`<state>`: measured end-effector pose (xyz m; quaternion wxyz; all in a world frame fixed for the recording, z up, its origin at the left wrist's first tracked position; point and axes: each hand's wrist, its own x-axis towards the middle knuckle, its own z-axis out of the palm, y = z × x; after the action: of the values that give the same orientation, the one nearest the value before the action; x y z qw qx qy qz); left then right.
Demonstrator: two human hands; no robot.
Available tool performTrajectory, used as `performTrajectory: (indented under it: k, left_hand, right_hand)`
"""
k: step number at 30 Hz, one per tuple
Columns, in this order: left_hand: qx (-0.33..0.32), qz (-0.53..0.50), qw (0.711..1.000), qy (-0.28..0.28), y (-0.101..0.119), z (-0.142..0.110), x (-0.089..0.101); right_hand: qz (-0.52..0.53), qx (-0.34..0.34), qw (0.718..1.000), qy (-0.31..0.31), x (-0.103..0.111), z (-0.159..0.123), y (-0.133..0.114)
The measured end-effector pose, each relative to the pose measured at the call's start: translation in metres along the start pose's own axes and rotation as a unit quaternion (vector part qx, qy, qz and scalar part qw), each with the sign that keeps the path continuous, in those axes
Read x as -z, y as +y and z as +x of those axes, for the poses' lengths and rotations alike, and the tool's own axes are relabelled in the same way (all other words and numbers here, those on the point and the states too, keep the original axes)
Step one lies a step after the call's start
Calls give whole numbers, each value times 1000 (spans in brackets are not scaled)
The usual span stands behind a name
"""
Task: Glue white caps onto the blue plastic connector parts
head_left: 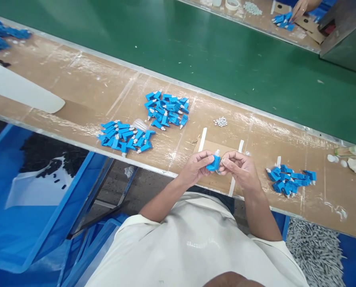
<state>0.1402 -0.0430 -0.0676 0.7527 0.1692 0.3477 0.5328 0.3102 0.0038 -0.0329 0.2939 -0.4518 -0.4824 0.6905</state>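
Note:
My left hand (196, 166) is closed around a small blue plastic part (214, 162) with a white tip, held just above the near edge of the brown workbench (91, 91). My right hand (240, 167) is pinched together against the right side of that same part, and whatever small piece is between its fingertips is too tiny to make out. Both hands meet over a cardboard patch framed by two white strips (202, 139).
Piles of blue parts lie on the bench: one at centre (166, 110), one left of centre (125, 136), one to my right (290, 180). A small heap of grey pieces (220, 121) sits nearby. Green belt (210, 52) runs behind. Another person's hand (300, 8) works far right. Blue bins (31, 207) stand below.

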Motion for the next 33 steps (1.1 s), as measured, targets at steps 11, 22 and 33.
performTrajectory:
  k: [11,22,33]
  left_hand:
    - [-21,43,999,-1,0,0,1]
    - [50,3,999,3,7,0,-1]
    - [240,-66,968,32,27,2,-13]
  right_hand:
    - [-10,16,999,30,-5,-1,4]
    - [-101,148,982,58,-6,-6,5]
    - [-275,335,901,-8,8,-6,7]
